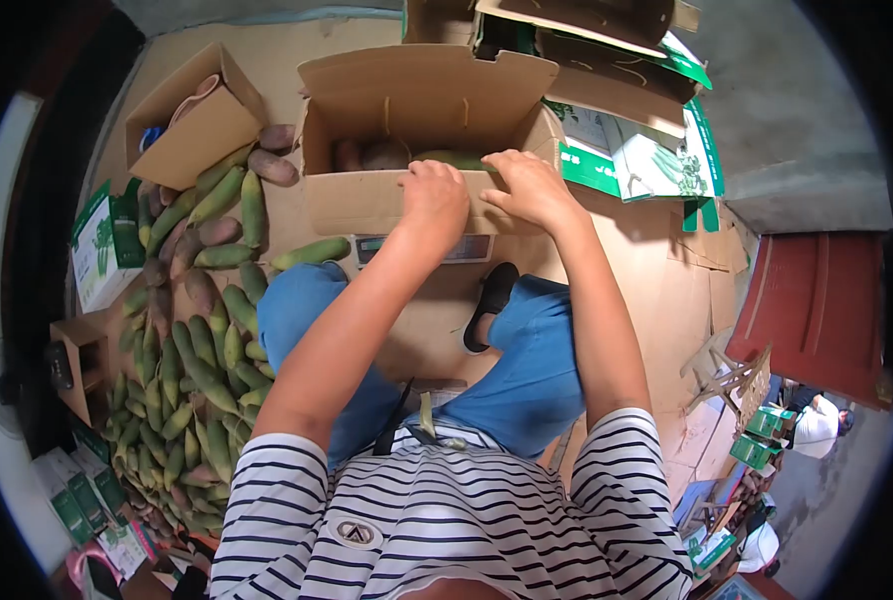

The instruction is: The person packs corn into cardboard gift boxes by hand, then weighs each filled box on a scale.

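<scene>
An open cardboard box stands in front of my knees, on or right behind a scale. Inside it lie reddish and green radishes, partly hidden by the front wall. My left hand rests at the box's front edge, its fingers curled over the rim. To its right, my right hand lies over the same edge near the right corner, thumb apart from the fingers. A single green radish lies left of the scale.
A large pile of radishes covers the floor at the left. Behind it is a smaller open box. Stacked cartons stand at the back right. Two people in white are far right.
</scene>
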A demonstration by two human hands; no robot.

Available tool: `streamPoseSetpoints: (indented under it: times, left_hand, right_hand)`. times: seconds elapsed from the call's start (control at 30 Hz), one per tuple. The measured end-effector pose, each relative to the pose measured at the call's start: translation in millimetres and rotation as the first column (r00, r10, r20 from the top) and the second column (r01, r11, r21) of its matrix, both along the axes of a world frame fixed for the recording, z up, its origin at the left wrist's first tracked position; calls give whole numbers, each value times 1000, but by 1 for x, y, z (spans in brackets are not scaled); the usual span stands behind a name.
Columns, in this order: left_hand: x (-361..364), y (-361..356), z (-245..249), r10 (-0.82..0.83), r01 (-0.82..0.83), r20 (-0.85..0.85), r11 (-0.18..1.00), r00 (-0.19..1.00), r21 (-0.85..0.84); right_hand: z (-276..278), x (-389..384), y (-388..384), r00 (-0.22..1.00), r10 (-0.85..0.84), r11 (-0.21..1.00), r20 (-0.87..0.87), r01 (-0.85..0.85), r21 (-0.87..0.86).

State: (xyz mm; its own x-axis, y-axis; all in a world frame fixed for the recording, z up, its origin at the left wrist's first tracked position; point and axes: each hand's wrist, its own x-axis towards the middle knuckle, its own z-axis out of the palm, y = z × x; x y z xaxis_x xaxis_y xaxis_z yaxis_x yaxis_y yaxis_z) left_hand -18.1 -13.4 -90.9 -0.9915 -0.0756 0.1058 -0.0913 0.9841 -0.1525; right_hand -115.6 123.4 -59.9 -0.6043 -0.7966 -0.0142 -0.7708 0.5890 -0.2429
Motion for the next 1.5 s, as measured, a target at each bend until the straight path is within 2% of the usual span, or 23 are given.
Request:
streamPoseSetpoints:
  times: [0.1,0.17,0.2,0.23,0.3,0.37,0.43,0.5,0.57,0.63,0.67,0.7,0.73,0.8,0.87,0.97,1.07,1.17,1.23,1.3,1.37,1.43,1.5]
  left_hand:
    - [4,3,17,-21,2,139,991,990,135]
    - [8,9,33,-33,-35,252,964,967,262]
    - [18,11,48,-121,54,240,962,963,268]
    - [24,15,46,-94,36,160,944,983,328]
    - [37,14,77,-168,95,129,891,977,444]
    - [58,5,92,-162,274,-269,847,949,456]
    - [77,-20,97,-52,290,-402,777,914,559]
    - [103,-63,81,78,292,-478,704,875,648]
    - [143,-116,49,282,-37,-254,733,925,679]
    - [200,-176,-23,423,-347,-33,783,906,515]
    - [228,-191,-38,508,-590,301,710,807,383]
    - [269,-209,-80,522,-649,446,733,728,202]
    - [301,-215,-112,568,-727,598,685,565,37]
    - [362,-203,-167,519,-712,722,700,457,-52]
    - [399,-171,-199,471,-698,742,716,477,-6]
    - [436,-130,-243,378,-572,655,814,654,101]
    - [431,-120,-253,445,-581,633,814,633,9]
    - [429,-129,-243,434,-613,581,776,688,145]
    - [414,-139,-215,514,-644,397,678,760,355]
    - [392,-148,-178,680,-604,214,408,701,684]
    - [357,-155,-131,770,-487,217,136,600,863]
    - [308,-148,-69,779,-246,39,150,625,958]
    - [253,-131,1,779,-20,-212,277,591,961]
  right_hand:
    - [-31,-12,-9,992,109,989,70,-115,91]
    - [-45,-20,-11,993,80,984,84,-92,153]
    - [-54,-29,-12,982,144,979,119,-159,128]
    - [-61,-30,-11,984,123,992,129,-124,1]
    - [-58,-29,-13,931,-37,996,362,62,-57]
    - [-37,-22,-18,942,95,993,322,-113,39]
    - [-54,-24,-17,940,114,993,321,-106,-42]
    - [-39,-21,-23,974,64,979,218,-104,177]
    - [-45,-21,-20,977,69,989,204,-95,117]
    - [-49,-21,-17,974,108,993,198,-117,34]
    - [-45,-19,-20,968,81,992,239,-101,72]
    - [-46,-19,-19,969,90,993,229,-107,59]
    - [-47,-19,-19,971,100,993,217,-112,47]
    - [-45,-17,-21,966,87,994,243,-102,48]
    - [-45,-16,-21,970,89,993,228,-104,55]
    - [-41,-13,-23,967,53,993,250,-77,87]
    - [-44,-10,-27,962,74,995,263,-89,45]
    - [-44,-10,-22,981,72,995,180,-84,62]
    - [-40,-10,-23,977,38,994,208,-57,91]
    - [-38,-7,-23,985,49,995,167,-63,79]
    - [-39,-9,-23,984,54,993,171,-72,98]
    - [-41,-10,-22,986,61,994,155,-74,81]
    - [-43,-11,-19,988,61,994,144,-73,82]
